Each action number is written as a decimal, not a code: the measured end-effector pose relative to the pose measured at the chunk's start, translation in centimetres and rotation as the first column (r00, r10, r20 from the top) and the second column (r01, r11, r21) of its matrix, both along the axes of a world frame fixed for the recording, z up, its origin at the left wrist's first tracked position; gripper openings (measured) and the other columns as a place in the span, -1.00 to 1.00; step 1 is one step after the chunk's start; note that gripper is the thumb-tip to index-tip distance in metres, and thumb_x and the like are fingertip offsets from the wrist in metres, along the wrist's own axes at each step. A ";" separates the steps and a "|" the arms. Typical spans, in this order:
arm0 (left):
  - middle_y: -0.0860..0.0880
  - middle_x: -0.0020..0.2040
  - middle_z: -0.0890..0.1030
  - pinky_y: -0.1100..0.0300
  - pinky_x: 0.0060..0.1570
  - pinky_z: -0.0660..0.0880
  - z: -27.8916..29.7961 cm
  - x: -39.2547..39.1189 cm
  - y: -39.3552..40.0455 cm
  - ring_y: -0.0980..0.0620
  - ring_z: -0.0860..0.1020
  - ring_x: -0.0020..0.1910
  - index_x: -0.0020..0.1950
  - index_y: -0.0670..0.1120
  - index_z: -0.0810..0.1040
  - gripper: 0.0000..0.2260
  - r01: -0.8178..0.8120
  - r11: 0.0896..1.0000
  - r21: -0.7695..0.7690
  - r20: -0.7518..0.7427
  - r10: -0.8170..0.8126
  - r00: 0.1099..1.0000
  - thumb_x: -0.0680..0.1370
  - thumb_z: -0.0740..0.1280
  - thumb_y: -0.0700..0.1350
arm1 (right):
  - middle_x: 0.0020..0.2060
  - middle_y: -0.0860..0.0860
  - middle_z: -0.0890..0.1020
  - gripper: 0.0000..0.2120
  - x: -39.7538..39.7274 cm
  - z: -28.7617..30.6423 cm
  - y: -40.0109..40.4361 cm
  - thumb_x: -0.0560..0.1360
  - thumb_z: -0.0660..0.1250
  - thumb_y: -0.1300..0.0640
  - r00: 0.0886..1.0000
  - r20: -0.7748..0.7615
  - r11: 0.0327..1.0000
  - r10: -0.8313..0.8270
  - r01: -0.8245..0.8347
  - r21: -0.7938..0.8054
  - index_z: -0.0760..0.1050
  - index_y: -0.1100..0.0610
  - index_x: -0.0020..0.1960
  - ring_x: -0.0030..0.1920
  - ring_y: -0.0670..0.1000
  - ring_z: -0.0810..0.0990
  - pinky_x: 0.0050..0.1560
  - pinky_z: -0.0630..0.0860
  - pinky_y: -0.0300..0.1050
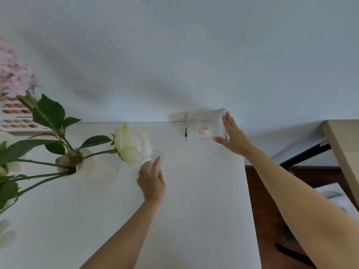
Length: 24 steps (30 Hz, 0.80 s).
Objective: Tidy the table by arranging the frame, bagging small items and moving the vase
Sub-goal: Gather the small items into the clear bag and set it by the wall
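1. Clear plastic bag (pixel 206 129) at the far right of the white bench (pixel 194 210), against the wall, with small pale and pinkish bits inside; black strip at its left end, probably the seal.
2. Right hand (pixel 234 137) spread flat along the bag's right end, thumb at its near edge, fingers up its right side; touching or nearly so, not clenched on it.
3. Left hand (pixel 152 179) resting on the bench just right of the white rose (pixel 133 144), forefinger out, other fingers loosely curled, holding nothing that can be made out.
4. Vase (pixel 77 162) at the left of the bench, pale and blurred, stems leaning out of it; colour palette (pixel 18 121) behind, at the far left.
5. Frame not seen.
6. Likely step: setting the bag down or squaring it to the wall. Best done by sliding it flat with the open palm, keeping the sealed end shut, stopping short of the bench's right edge.
7. For the vase next: grip low on the body, not the stems; top-heavy blooms may tip it.
8. No brand, label or writing readable anywhere.
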<state>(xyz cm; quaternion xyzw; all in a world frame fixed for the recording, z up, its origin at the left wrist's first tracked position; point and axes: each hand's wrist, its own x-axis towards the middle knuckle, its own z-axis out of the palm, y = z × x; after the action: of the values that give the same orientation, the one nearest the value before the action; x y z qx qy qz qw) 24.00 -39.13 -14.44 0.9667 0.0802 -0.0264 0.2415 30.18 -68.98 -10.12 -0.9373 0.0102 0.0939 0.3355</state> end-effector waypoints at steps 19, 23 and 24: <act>-0.13 -0.13 0.62 0.19 -0.16 0.44 3.1 2.5 -6.5 -0.07 0.54 -0.19 -0.04 -0.17 0.56 -0.93 -0.014 0.897 -0.443 0.196 0.112 0.974 0.52 0.30 -0.24 | 0.55 -0.02 -0.09 -0.23 0.9 0.7 -0.6 0.53 0.30 -0.01 0.999 0.002 0.999 -0.044 0.044 -0.022 -0.09 0.13 0.54 0.54 0.01 -0.01 0.49 0.12 0.11; 0.03 -0.13 0.60 0.48 -0.21 0.39 6.2 6.1 -9.8 0.10 0.53 -0.23 0.03 -0.10 0.54 -0.89 0.123 0.818 -0.562 0.382 0.125 0.916 0.52 0.33 -0.20 | 0.55 -0.03 -0.09 -0.21 0.9 0.4 -0.6 0.52 0.31 -0.01 0.998 -0.003 0.998 -0.060 0.060 0.008 -0.10 0.10 0.54 0.54 -0.01 0.01 0.48 0.15 0.16; 0.04 -0.15 0.59 0.49 -0.22 0.38 6.6 7.2 -10.6 0.11 0.53 -0.24 0.04 -0.09 0.53 -0.87 0.135 0.798 -0.587 0.377 0.122 0.918 0.50 0.34 -0.20 | 0.55 -0.04 -0.10 -0.21 0.9 0.4 -0.6 0.52 0.31 -0.01 0.998 -0.007 0.998 -0.061 0.061 0.011 -0.11 0.10 0.54 0.54 -0.01 0.00 0.47 0.15 0.17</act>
<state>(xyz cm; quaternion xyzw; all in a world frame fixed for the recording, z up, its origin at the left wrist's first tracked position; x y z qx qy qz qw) 31.18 -49.69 -7.89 0.8244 0.0136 0.1447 0.5471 31.05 -69.56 -9.76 -0.9343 0.0394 0.0867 0.3436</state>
